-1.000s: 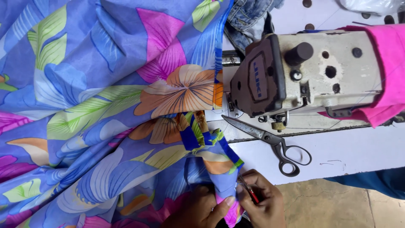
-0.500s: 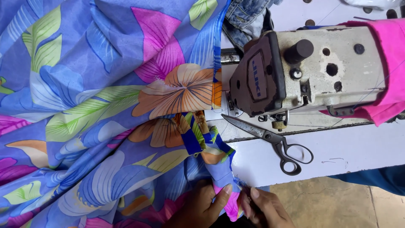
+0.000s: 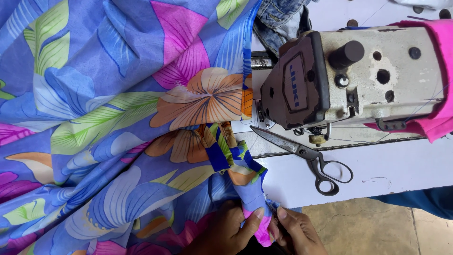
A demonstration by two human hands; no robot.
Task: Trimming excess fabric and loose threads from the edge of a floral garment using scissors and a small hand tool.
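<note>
Head view, both hands, left (image 3: 226,229), right (image 3: 297,231), pinching floral fabric (image 3: 141,118) edge, scissors (image 3: 306,158) beside sewing machine (image 3: 349,75)

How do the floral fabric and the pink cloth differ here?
The floral fabric is blue with large printed flowers; the pink cloth is plain. The fabric spreads across the table and is pinched by the left hand and right hand; the cloth drapes over the sewing machine, untouched.

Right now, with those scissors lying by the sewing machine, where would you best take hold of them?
By the two ring handles of the scissors, which lie at the lower right on the white table, clear of anything. Come from that near-right side: the closed blades point up and left, under the sewing machine, so that end is cramped. Both hands, left hand and right hand, are pinching the floral fabric.
</note>
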